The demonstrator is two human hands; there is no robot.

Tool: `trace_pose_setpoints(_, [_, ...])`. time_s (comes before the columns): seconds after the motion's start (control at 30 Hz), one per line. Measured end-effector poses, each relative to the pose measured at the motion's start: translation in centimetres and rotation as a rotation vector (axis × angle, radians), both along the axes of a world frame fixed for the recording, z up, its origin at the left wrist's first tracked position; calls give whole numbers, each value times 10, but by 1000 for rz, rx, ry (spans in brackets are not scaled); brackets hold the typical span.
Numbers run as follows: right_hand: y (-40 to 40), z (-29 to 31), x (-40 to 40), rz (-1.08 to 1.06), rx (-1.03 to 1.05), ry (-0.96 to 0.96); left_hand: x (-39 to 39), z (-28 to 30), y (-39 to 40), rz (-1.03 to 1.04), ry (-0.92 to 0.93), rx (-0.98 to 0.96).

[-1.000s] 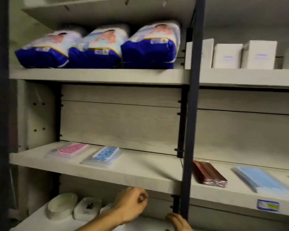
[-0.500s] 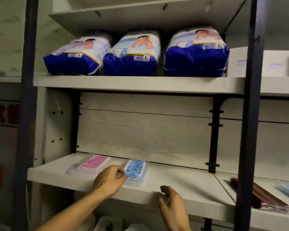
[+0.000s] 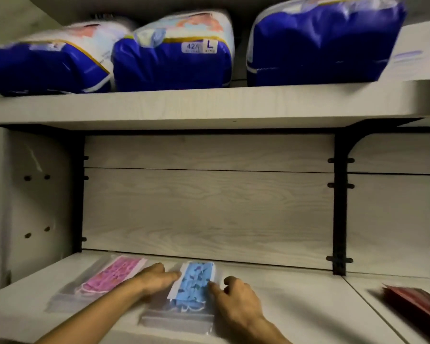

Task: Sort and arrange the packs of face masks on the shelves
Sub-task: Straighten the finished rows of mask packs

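Your lower shelf [image 3: 296, 306] carries two mask packs side by side: left pack [image 3: 102, 281], middle pack [image 3: 191, 286]. Your left hand [image 3: 154, 279] sits between them, right hand [image 3: 236, 301] at the middle pack's right edge. Another pack [image 3: 407, 301] lies far right. Three bags [image 3: 171, 58] sit on the upper shelf [image 3: 209, 105].
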State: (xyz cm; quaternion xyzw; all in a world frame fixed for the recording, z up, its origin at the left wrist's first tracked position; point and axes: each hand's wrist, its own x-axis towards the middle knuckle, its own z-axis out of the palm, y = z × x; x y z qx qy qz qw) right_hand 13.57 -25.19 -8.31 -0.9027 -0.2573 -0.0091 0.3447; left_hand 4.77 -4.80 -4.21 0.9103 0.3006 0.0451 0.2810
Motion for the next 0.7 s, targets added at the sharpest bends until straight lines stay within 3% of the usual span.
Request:
trace_pose_setpoints(0.3, [14, 1, 39, -23, -7, 61, 50, -13, 4, -8, -125, -88])
trace_pose_setpoints(0.7, [-108, 9, 73, -266, 32, 137, 121, -27, -111, -214, -270, -436])
